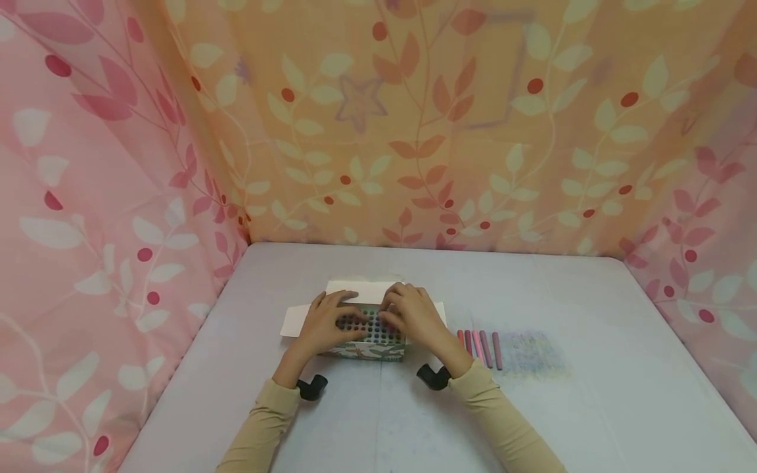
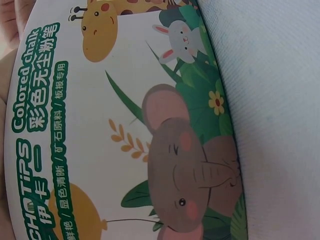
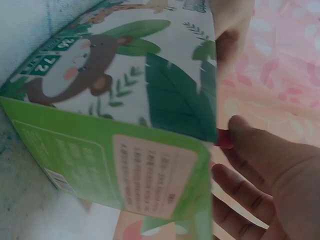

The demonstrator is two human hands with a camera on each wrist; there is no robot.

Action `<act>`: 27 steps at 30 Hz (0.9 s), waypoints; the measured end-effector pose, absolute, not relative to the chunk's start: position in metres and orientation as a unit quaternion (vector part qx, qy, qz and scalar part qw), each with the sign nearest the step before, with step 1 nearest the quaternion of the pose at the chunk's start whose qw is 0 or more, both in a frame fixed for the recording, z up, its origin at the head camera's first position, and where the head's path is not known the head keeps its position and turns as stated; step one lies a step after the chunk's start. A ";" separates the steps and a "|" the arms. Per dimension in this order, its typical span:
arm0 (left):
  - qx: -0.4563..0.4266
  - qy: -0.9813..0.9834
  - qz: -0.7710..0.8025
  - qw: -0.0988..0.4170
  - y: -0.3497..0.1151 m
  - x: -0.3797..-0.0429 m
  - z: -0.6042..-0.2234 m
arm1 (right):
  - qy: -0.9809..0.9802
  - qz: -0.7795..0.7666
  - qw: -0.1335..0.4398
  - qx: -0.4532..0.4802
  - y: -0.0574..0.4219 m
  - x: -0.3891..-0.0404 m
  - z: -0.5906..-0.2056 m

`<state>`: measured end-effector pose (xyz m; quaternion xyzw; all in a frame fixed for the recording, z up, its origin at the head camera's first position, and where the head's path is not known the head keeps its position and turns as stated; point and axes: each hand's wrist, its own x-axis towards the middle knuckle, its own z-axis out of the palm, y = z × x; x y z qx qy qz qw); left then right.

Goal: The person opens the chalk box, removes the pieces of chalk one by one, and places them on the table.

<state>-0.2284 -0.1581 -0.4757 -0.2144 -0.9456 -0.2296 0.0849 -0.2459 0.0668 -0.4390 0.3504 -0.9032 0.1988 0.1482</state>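
Observation:
A printed box of colored chalk [image 1: 363, 353] lies with its white flaps folded out, rows of chalk ends showing inside. My left hand [image 1: 324, 325] rests over its left end, thumb along the near edge and fingers spread over the chalk. Beside the right end, my right hand [image 1: 418, 317] pinches a red chalk stick [image 3: 224, 138] between thumb and finger. Only a short end of that stick shows at the box's rim. Cartoon animals on the front panel [image 2: 165, 120] fill the left wrist view.
Several red and pink chalk sticks [image 1: 497, 351] lie in a row right of the box, by a smudged patch of chalk dust [image 1: 535, 351]. Black wrist mounts [image 1: 313, 387] stick out from both wrists. Floral curtains [image 1: 414, 131] enclose the white table [image 1: 378, 427].

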 end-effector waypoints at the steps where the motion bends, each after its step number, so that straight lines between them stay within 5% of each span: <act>1: -0.215 -0.945 -0.230 0.085 -0.158 -0.228 -0.475 | -0.901 0.203 0.156 0.350 0.067 -0.246 -0.438; 11: -0.216 -0.944 -0.233 0.085 -0.155 -0.227 -0.472 | -0.870 0.283 0.225 0.336 0.076 -0.247 -0.426; 27: -0.213 -0.945 -0.233 0.084 -0.158 -0.227 -0.474 | -0.867 0.314 0.250 0.294 0.124 -0.244 -0.397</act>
